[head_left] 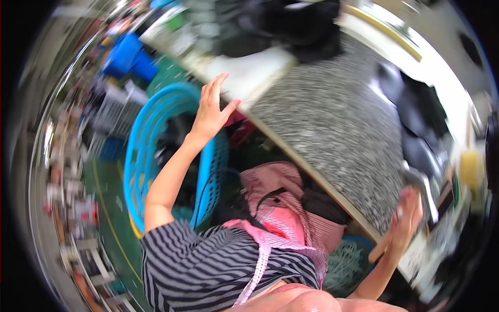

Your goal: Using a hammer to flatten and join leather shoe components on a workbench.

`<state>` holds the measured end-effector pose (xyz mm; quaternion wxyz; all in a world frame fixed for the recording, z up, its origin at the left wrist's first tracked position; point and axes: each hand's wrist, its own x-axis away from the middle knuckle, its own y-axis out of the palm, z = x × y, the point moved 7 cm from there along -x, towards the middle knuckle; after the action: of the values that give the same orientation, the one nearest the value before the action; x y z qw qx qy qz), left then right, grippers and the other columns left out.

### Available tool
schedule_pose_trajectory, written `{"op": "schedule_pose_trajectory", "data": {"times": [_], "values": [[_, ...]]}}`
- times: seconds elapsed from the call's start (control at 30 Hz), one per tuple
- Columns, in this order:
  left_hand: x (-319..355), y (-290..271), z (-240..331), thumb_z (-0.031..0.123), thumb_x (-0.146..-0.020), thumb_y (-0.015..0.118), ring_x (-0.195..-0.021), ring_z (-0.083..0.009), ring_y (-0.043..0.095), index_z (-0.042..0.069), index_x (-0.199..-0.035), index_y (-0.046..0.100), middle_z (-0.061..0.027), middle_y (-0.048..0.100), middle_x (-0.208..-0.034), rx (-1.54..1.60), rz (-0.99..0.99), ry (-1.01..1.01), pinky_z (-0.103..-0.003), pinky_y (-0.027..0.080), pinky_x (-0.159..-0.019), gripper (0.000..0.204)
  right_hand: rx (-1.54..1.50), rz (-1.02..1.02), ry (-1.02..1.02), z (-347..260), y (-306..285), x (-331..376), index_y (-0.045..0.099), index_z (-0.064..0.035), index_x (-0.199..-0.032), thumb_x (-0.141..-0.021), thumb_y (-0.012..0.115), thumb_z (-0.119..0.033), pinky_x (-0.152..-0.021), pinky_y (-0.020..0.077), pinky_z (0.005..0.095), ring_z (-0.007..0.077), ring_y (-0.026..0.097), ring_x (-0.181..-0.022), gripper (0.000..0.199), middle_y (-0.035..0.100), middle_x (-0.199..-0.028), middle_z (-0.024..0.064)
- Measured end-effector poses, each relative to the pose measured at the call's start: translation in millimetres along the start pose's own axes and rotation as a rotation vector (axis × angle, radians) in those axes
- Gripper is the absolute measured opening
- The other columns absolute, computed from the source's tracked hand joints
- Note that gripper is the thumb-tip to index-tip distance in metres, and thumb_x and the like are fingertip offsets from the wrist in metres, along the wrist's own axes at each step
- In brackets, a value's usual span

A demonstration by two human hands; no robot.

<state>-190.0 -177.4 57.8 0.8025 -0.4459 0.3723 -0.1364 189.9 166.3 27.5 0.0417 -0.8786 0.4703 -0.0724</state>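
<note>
The left hand [210,117] is raised in the upper middle of the frame, its grip wide, the thumb standing well apart from the fingers; in view it overlaps the rim of a blue plastic basket [136,151], which sits left of centre with dark contents. Just beyond the fingers lies a white board [249,70], at the corner of a speckled grey work surface [332,119]. At the lower right, the right hand [407,213] is blurred, beside a shiny metal object [429,197]; I cannot tell whether it grips that object. Black pieces [422,104] lie along the surface's right side, and a dark heap [312,28] sits at the top. Pale green strips [344,265] fill a container below the surface's edge.
</note>
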Motion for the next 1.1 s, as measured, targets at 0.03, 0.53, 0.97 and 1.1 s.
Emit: {"op": "schedule_pose_trajectory", "data": {"times": [0.03,0.53,0.97,1.1], "values": [[-17.9,12.8,32.5,0.020,-0.085,0.075,-0.126,-0.0365,0.047,0.004,-0.140,0.046,-0.0183,0.051,-0.139,0.095,-0.041,0.085,-0.043,0.038,-0.108,0.064,-0.023,0.004,-0.010,1.9,7.0,-11.6,0.058,-0.0083,-0.104,-0.100,0.053,-0.039,-0.039,0.0205,0.0175,-0.0023,0.030,-0.047,0.031,0.041,-0.069,-0.0094],[-112.7,251.4,392.5,0.035,-0.086,0.073,-0.124,-0.0414,0.054,-0.003,-0.132,0.052,-0.0301,0.048,-0.139,0.242,-0.344,0.854,-0.045,0.045,-0.105,0.063,0.182,0.185,0.068,-1.9,-28.2,-77.2,0.051,-0.0041,-0.089,-0.104,0.049,-0.031,-0.053,0.0376,0.0296,0.0090,0.044,-0.058,0.030,0.048,-0.065,0.0003],[-209.8,188.8,343.2,0.004,-0.091,0.062,-0.075,-0.0268,0.069,0.005,-0.098,0.071,-0.0179,0.070,-0.082,0.910,-0.005,0.482,-0.033,0.051,-0.071,0.012,0.579,0.212,-0.108,-12.8,-26.2,-102.2,0.052,0.0009,-0.101,-0.101,0.048,-0.017,-0.068,0.0462,0.0523,0.0498,0.061,-0.084,0.019,0.062,-0.081,0.0300],[-242.9,135.7,290.0,0.010,-0.091,0.063,-0.082,-0.0301,0.071,0.002,-0.101,0.070,-0.0191,0.072,-0.090,0.792,0.337,0.427,-0.036,0.052,-0.073,0.015,0.631,0.215,-0.212,-2.4,-3.2,-116.5,0.055,-0.0006,-0.103,-0.100,0.048,-0.018,-0.071,0.0472,0.0521,0.0514,0.060,-0.088,0.018,0.063,-0.085,0.0296]]}}
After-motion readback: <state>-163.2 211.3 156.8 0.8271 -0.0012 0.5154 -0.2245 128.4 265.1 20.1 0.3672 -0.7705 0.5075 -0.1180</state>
